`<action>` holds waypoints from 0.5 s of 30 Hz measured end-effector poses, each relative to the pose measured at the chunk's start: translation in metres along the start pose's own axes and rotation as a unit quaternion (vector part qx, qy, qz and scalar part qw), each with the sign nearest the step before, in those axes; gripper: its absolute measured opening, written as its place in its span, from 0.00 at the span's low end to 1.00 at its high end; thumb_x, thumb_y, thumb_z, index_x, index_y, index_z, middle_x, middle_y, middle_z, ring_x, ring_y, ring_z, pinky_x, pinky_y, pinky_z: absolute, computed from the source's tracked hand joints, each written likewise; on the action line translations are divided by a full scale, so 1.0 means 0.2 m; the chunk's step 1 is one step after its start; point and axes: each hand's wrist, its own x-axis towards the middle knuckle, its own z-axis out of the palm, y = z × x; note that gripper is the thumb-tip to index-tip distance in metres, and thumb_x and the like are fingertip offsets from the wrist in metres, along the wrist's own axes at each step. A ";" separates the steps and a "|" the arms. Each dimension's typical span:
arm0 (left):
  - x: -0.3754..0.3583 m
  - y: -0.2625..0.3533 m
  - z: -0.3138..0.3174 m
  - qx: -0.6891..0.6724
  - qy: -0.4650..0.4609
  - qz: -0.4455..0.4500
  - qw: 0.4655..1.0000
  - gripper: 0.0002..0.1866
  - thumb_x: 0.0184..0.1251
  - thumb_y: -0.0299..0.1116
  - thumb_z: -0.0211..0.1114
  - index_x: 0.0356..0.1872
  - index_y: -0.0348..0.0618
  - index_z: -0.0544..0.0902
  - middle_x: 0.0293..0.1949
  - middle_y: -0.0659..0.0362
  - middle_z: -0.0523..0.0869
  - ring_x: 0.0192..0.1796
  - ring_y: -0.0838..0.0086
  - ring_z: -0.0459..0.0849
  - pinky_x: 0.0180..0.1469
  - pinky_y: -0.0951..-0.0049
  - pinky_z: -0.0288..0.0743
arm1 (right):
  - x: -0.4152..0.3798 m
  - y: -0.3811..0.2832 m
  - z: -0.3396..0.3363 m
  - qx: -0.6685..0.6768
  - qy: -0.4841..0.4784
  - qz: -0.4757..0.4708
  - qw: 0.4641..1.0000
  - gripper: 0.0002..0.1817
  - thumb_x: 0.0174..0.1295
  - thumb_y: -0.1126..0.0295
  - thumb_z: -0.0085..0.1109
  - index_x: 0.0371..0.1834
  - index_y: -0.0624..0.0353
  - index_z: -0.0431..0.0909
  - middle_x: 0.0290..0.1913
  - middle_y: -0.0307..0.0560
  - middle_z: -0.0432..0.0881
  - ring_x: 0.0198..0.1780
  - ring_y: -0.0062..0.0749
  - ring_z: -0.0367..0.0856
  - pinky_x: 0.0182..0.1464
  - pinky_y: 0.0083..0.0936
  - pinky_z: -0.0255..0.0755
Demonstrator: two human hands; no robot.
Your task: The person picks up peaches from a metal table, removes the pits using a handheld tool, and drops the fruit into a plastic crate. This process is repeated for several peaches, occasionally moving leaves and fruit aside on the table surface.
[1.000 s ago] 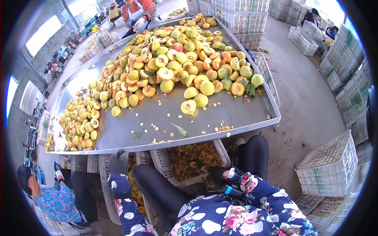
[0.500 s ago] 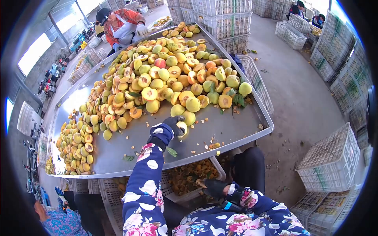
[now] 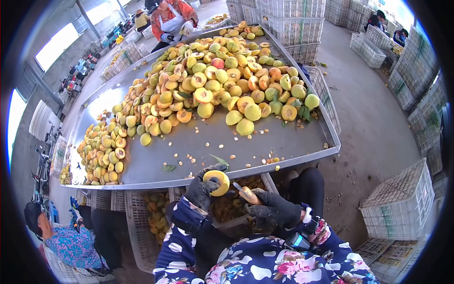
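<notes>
My left hand [image 3: 199, 191], in a dark glove, grips a yellow peach half [image 3: 224, 180] just off the near edge of the metal table [image 3: 198, 161]. Dark fingers partly cover the fruit's hollow side. Close by on the right, my gloved right hand [image 3: 278, 210] is wrapped round a small wooden-handled knife [image 3: 249, 195]; its short metal tip points toward the peach half without clearly touching it. A large heap of peaches [image 3: 189, 90], some whole and some halved, lies across the table. Loose pits [image 3: 208, 144] and a few leaves are scattered nearer me.
Below the table edge stand crates [image 3: 142, 227] holding cut fruit. A co-worker in an orange top [image 3: 172, 21] works at the far side; another person in blue [image 3: 73, 244] sits at lower left. White crates [image 3: 397, 201] are stacked on the right.
My left hand has drawn back from the tabletop to the near edge with the peach. My right hand has risen toward it with the knife. The view has shifted.
</notes>
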 end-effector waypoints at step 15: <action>-0.25 -0.25 0.17 -0.342 0.015 0.061 0.938 0.29 0.58 0.42 0.52 0.58 0.34 0.62 0.55 0.45 0.69 0.57 0.57 0.68 0.60 0.59 0.60 | -0.10 -0.07 0.32 -0.259 0.081 -0.022 0.962 0.14 0.58 0.70 0.50 0.47 0.58 0.63 0.26 0.39 0.68 0.24 0.19 0.67 0.24 0.16 0.64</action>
